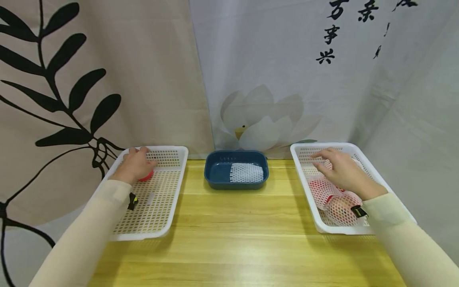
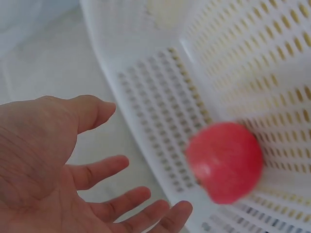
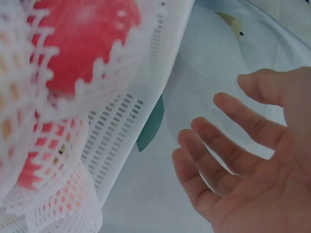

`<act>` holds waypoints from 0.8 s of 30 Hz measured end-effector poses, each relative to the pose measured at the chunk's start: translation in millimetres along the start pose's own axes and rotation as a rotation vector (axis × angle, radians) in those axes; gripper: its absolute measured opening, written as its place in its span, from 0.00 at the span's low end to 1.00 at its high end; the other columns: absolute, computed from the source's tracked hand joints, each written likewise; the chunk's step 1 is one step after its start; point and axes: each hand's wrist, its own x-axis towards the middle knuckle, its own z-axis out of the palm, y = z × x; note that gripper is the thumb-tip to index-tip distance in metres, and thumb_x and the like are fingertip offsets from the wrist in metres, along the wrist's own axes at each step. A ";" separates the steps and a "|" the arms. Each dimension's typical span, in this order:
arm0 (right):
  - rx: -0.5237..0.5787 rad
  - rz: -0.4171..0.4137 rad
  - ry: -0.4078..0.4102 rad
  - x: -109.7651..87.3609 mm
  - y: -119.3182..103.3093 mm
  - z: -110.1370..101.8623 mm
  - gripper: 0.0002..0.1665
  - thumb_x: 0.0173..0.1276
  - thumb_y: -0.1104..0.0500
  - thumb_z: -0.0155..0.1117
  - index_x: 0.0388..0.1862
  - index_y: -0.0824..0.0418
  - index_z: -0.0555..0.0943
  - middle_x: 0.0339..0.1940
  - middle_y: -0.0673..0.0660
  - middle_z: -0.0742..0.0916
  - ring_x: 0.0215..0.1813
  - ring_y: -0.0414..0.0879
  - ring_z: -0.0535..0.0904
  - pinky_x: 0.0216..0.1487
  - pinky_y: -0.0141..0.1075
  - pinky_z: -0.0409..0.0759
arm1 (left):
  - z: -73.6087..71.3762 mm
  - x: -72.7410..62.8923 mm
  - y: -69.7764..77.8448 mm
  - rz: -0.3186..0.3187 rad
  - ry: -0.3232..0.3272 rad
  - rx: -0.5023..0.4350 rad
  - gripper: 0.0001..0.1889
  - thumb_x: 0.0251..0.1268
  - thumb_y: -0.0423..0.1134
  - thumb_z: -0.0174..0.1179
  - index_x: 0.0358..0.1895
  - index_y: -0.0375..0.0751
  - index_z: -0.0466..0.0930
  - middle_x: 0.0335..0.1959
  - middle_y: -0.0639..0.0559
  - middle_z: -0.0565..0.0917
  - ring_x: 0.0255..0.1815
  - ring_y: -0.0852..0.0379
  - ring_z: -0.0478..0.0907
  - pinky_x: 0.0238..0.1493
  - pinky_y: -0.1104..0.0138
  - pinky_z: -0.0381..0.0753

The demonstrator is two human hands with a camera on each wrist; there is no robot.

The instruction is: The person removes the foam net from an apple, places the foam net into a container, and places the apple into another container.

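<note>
My left hand (image 1: 134,165) hovers over the back left part of the left white basket (image 1: 168,207), fingers spread and holding nothing. Beneath and beside it lies a smooth red round fruit (image 2: 224,162), partly hidden by the hand in the head view. Over the right white basket (image 1: 317,217), my right hand (image 1: 340,169) is stretched out with relaxed fingers and an empty palm. Several fruits in white foam nets (image 1: 342,209) sit in that basket below the wrist. One red fruit (image 3: 92,43) shows through its net up close in the right wrist view.
Between the baskets, a small dark blue tray (image 1: 216,181) stands on the wooden table (image 1: 251,231), with an empty-looking white foam net (image 1: 246,173) in its right half. A printed cloth curtain (image 1: 265,71) hangs right behind the baskets and tray.
</note>
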 end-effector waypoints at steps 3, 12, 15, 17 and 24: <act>-0.008 0.016 -0.014 2.8 5.5 -3.1 0.19 0.87 0.60 0.70 0.69 0.68 0.89 0.69 0.76 0.91 0.70 0.77 0.87 0.70 0.74 0.83 | -0.8 -9.8 14.1 0.039 0.020 0.003 0.39 0.93 0.51 0.56 0.90 0.27 0.60 0.86 0.11 0.56 0.82 0.10 0.62 0.75 0.19 0.74; -0.049 0.046 -0.080 9.8 29.7 -8.4 0.21 0.88 0.59 0.69 0.70 0.71 0.87 0.68 0.81 0.89 0.71 0.81 0.83 0.73 0.77 0.80 | 5.5 -40.6 51.7 0.157 0.080 0.019 0.37 0.93 0.54 0.59 0.89 0.33 0.67 0.85 0.18 0.65 0.83 0.16 0.68 0.75 0.22 0.77; -0.062 0.080 -0.112 12.7 38.4 -10.3 0.23 0.89 0.57 0.68 0.71 0.72 0.86 0.69 0.81 0.88 0.73 0.82 0.82 0.75 0.77 0.78 | 7.2 -50.0 67.3 0.197 0.116 0.025 0.35 0.92 0.54 0.60 0.87 0.36 0.70 0.84 0.21 0.69 0.81 0.18 0.72 0.74 0.23 0.79; -0.076 0.101 -0.126 14.9 45.2 -11.7 0.25 0.89 0.56 0.68 0.72 0.72 0.85 0.69 0.81 0.88 0.73 0.82 0.81 0.76 0.77 0.77 | 9.5 -55.0 78.0 0.226 0.137 0.022 0.34 0.91 0.53 0.62 0.86 0.37 0.72 0.83 0.23 0.71 0.80 0.20 0.74 0.73 0.24 0.81; -0.102 0.154 -0.188 18.7 70.1 -11.8 0.29 0.89 0.55 0.65 0.73 0.78 0.82 0.68 0.83 0.88 0.75 0.86 0.77 0.79 0.80 0.73 | 27.3 -70.3 111.6 0.344 0.189 0.010 0.30 0.88 0.49 0.68 0.83 0.40 0.77 0.81 0.30 0.77 0.75 0.27 0.81 0.69 0.33 0.89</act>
